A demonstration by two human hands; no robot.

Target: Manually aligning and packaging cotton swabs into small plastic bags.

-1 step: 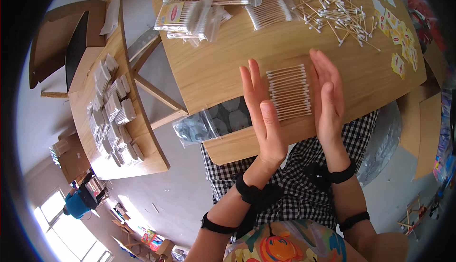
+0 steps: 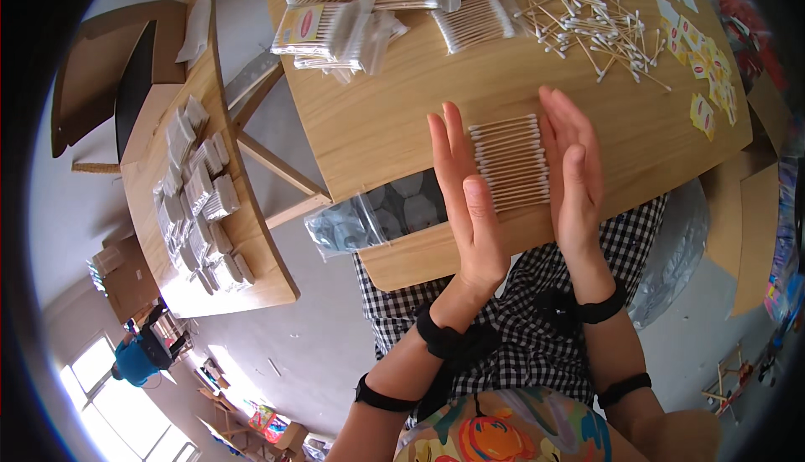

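Observation:
A neat row of cotton swabs (image 2: 510, 164) lies side by side on the wooden table (image 2: 386, 127), tips to the left and right. My left hand (image 2: 471, 219) stands on edge at the row's left end, fingers stretched out, its palm close to the tips. On the other side, my right hand (image 2: 575, 185) is likewise upright with straight fingers, beside the right tips. Neither hand grips anything; whether the palms touch the tips I cannot tell. Farther back lies a loose heap of cotton swabs (image 2: 599, 22).
Bagged cotton swabs (image 2: 323, 26) are stacked at the far left, small yellow cards (image 2: 708, 68) at the far right. Clear plastic bags (image 2: 352, 223) lie by the near left edge. A side table (image 2: 268, 282) holds several packs (image 2: 201, 202) and an open carton (image 2: 155, 101). Another person (image 2: 138, 357) is in the background.
Both hands have come slightly closer together at the row's ends, the left moving a little right and the right a little left. The swabs look almost unmoved.

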